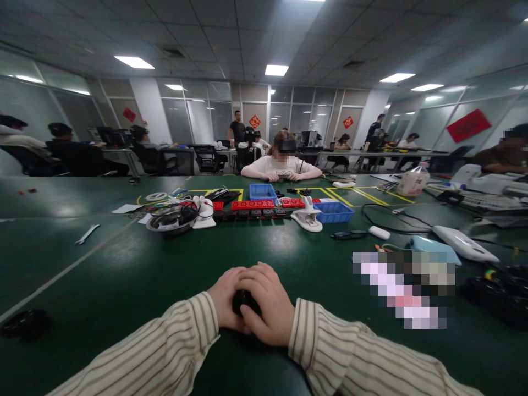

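My left hand and my right hand meet over the green table in front of me. Both are curled around a black rounded object, which shows only in the gap between them. Its kind cannot be made out, since the fingers cover most of it. The right fingers overlap the left ones on top, and the right thumb lies along the near side.
Beyond my hands stand a metal bowl of cables, red socket strips, a white clip base and a blue tray. A wrench lies left; a black object lies nearer. Across the table sits a person.
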### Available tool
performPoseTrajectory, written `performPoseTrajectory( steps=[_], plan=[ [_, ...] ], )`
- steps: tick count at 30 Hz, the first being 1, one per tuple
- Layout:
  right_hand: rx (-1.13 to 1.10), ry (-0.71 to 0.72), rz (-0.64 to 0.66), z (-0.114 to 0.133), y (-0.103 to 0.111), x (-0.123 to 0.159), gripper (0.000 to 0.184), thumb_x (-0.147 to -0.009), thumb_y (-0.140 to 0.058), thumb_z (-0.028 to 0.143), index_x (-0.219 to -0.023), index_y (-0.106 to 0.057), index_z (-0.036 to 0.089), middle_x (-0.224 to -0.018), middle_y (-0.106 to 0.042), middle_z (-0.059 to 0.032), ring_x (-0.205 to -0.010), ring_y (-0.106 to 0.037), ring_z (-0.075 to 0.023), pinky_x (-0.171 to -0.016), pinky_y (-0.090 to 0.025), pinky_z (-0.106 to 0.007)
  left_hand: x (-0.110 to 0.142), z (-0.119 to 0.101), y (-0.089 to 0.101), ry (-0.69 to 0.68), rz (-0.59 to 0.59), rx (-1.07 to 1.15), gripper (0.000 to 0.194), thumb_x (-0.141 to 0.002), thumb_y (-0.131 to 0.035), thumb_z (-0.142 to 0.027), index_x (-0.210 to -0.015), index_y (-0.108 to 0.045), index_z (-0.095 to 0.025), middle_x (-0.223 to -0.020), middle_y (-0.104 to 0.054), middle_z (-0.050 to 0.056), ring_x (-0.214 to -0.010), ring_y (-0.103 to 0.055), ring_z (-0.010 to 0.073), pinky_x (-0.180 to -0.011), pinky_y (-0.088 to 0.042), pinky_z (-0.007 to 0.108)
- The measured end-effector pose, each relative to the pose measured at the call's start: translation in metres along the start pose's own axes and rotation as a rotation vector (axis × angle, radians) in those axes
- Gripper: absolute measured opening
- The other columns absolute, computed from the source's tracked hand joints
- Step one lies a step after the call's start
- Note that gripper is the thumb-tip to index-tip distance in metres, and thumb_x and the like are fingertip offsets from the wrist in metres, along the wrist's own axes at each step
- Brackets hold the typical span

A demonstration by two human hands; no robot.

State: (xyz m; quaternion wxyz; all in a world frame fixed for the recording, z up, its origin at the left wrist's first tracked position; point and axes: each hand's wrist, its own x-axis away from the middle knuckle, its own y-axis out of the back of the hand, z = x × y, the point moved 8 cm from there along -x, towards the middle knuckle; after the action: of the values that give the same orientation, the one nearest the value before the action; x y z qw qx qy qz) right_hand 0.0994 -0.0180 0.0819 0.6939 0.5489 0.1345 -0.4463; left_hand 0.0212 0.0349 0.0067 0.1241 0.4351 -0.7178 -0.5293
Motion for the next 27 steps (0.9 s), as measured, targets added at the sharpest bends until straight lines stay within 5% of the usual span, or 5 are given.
performPoseTrajectory(
  steps=[6, 13, 17, 23, 27],
  plan=[
    [0.164, -0.381, 0.021, -0.033, -0.006, 0.007, 0.033, -0.075, -0.053, 0.041, -0.096, -0.049, 0.016, -0.094, -0.05, -0.007, -0.088, -0.043, -0.0216, -0.081, -0.035, -0.04, 0.006, 0.0, 0.003, 0.18, -0.107, -0.088, 0.087, -0.035, -0.072, -0.058, -0.107, -0.042, -0.019, -0.107, -0.048, 0.009, -0.103, -0.044, 0.0313, -0.099, -0.017, 0.056],
    [0.209, -0.455, 0.1, -0.039, -0.013, 0.008, 0.027, -0.072, -0.059, 0.039, -0.085, -0.049, 0.017, -0.084, -0.05, -0.0033, -0.08, -0.042, -0.0189, -0.074, -0.036, -0.035, -0.001, -0.007, 0.009, 0.151, -0.065, -0.055, 0.046, -0.048, -0.068, -0.037, -0.087, -0.054, -0.017, -0.087, -0.05, 0.004, -0.085, -0.049, 0.0235, -0.088, -0.037, 0.045],
    [0.137, -0.347, 0.13, -0.031, -0.013, 0.003, 0.015, -0.072, -0.054, 0.025, -0.084, -0.051, 0.017, -0.085, -0.052, -0.0038, -0.082, -0.044, -0.0184, -0.076, -0.036, -0.034, -0.004, -0.006, 0.01, 0.048, 0.011, 0.069, 0.041, -0.049, -0.069, -0.03, -0.088, -0.059, -0.018, -0.093, -0.052, 0.005, -0.09, -0.049, 0.023, -0.083, -0.042, 0.035],
    [-0.02, 0.081, 0.206, 0.002, -0.024, 0.001, 0.013, -0.068, -0.039, 0.013, -0.063, -0.05, 0.019, -0.072, -0.057, -0.0009, -0.08, -0.05, -0.0147, -0.088, -0.035, -0.033, -0.006, 0.001, 0.002, 0.035, 0.091, 0.021, 0.045, -0.045, -0.072, -0.034, -0.087, -0.064, -0.021, -0.102, -0.055, 0.004, -0.098, -0.049, 0.0286, -0.1, -0.023, 0.05],
    [-0.021, 0.157, 0.172, 0.01, -0.02, 0.003, 0.015, -0.067, -0.037, 0.013, -0.065, -0.051, 0.02, -0.071, -0.06, 0.0004, -0.081, -0.054, -0.0137, -0.102, -0.021, -0.038, -0.005, 0.003, -0.001, 0.037, 0.103, 0.014, 0.05, -0.048, -0.07, -0.036, -0.094, -0.061, -0.021, -0.107, -0.055, 0.007, -0.104, -0.048, 0.0298, -0.1, -0.02, 0.052]
  ],
)
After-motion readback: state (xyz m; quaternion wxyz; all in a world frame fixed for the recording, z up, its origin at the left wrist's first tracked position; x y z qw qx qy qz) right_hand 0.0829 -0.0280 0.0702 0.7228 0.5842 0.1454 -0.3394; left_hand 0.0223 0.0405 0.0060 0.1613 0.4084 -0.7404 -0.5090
